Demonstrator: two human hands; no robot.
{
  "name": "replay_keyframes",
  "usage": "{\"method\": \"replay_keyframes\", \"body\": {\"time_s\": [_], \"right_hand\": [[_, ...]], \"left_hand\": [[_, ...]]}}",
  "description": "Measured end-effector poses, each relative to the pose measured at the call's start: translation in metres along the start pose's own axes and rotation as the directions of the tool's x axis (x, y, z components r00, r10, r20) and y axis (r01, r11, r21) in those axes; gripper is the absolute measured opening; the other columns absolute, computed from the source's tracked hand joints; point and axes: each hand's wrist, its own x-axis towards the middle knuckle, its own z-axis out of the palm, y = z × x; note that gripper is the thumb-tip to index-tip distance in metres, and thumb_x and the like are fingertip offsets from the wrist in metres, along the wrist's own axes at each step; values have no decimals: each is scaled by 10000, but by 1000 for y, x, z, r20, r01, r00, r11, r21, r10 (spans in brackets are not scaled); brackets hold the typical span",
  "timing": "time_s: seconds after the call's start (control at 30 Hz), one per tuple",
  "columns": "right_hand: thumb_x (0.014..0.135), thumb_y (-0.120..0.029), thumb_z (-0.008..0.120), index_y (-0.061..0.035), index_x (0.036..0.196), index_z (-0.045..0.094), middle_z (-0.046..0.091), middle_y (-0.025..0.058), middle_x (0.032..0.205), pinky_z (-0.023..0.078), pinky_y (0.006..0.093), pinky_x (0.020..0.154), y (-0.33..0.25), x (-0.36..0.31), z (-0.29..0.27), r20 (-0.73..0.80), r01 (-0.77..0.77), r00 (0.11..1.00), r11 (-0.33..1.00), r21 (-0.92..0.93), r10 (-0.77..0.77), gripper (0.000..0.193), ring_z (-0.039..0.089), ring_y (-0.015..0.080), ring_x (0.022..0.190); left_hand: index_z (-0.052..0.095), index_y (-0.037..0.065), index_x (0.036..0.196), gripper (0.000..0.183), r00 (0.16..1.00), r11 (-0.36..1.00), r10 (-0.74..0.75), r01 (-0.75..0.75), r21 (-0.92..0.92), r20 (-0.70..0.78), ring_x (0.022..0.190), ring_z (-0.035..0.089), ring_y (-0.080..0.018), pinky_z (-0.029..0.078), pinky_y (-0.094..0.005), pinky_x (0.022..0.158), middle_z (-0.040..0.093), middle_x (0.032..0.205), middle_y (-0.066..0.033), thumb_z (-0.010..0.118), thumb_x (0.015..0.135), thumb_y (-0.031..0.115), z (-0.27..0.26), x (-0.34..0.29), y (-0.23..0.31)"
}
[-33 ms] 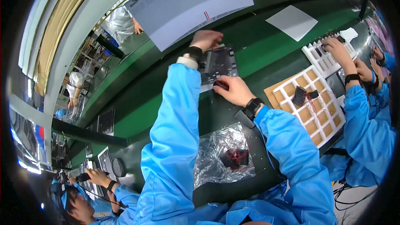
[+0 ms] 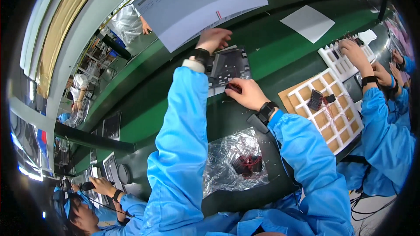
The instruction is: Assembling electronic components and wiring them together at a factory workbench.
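Observation:
My left hand [image 2: 213,39] hovers over the far left corner of a flat black panel [image 2: 232,64], fingers loosely bent and apart, with nothing visible in them. My right hand [image 2: 249,95] is closed around a small dark part with red wires [image 2: 234,88] at the panel's near edge; the fingers hide most of it. The panel has small light marks and lies on a pale sheet. Nearer to me, a bundle of black parts with red wires [image 2: 248,165] rests on a crinkled clear plastic bag [image 2: 218,175].
A white divided tray [image 2: 312,116] on cardboard holds more black wired parts at right. Behind it, a co-worker's hand [image 2: 355,54] works at a white rack [image 2: 329,58]. A large printed sheet [image 2: 192,11] hangs ahead; a white paper [image 2: 307,24] lies on the green bench.
My left hand has shifted slightly away and to the left, showing more of the panel. My right hand stays nearly in place with the wired part.

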Motion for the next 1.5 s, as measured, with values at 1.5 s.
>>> {"method": "replay_keyframes", "body": {"time_s": [1.5], "right_hand": [[900,-136,649,55,967,623,638,33,768,503,235,527,-15,6,9,-44,-125,987,912,392,154,204,557,56,644]], "left_hand": [[756,20,877,364,771,693,-235,560,454,-592,590,639,-183,498,-337,556,690,703,-98,865,683,308,-196,-76,-141]]}}
